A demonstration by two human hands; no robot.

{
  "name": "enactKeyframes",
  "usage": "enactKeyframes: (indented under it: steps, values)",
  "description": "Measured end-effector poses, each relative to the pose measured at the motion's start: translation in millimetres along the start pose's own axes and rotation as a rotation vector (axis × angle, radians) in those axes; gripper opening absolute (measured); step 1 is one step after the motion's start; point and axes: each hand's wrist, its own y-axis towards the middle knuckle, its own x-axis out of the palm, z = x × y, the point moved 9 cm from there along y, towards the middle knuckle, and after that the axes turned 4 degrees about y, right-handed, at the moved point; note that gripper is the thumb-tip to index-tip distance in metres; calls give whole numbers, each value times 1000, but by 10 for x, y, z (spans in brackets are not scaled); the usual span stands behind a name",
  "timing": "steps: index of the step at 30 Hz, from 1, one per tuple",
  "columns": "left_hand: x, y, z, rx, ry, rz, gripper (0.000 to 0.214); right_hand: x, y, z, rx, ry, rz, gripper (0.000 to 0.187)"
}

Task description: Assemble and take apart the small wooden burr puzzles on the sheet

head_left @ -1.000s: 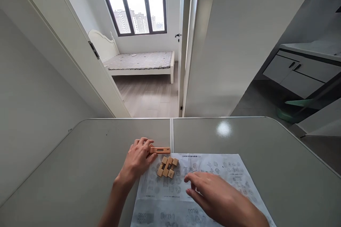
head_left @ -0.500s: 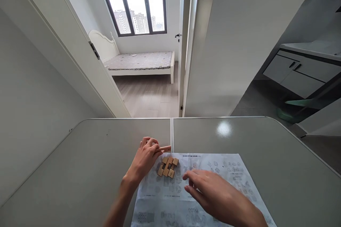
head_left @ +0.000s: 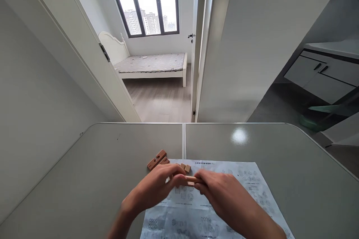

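Observation:
A light wooden puzzle piece (head_left: pixel 193 180) is held level between my two hands above the printed paper. My left hand (head_left: pixel 161 185) pinches its left end, while the fingers of my right hand (head_left: pixel 221 194) close on its right end. Just behind my left fingers, part of a group of small joined wooden blocks (head_left: pixel 185 167) shows on the sheet; the rest is hidden by the hand. Darker notched wooden pieces (head_left: pixel 157 159) lie on the table beyond my left hand, near the paper's top left corner.
The printed instruction sheet (head_left: pixel 213 213) lies creased under my hands, covered in small diagrams. It rests on a grey table (head_left: pixel 92 179) with a pale seam down the middle. Past the table's far edge are a doorway, a bed (head_left: pixel 157 63) and a window.
My left hand has come nearer and to the right with a wooden piece. My right hand has closed on the piece's other end. Darker notched pieces now show where the left hand was.

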Motion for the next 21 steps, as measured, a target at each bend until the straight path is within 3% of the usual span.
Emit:
enactKeyframes:
  steps: [4, 6, 8, 11, 21]
  values:
    - [-345, -186, -772, -315, 184, 359, 39, -35, -59, 23, -20, -81, -2, 21]
    - [-401, -293, -1103, -456, 310, 426, 36, -46, -91, 23, -26, -97, -8, 23]
    - [-397, -361, -1285, -508, 367, 461, 35, -53, -117, 2, -39, -95, -13, 24]
    - [-322, -408, -1353, -513, 376, 472, 35, -67, -144, -57, -74, -84, -9, 23]
    - [-11, -432, -1227, -492, 556, 362, 23, -150, -163, -123, -109, -66, 21, 22]
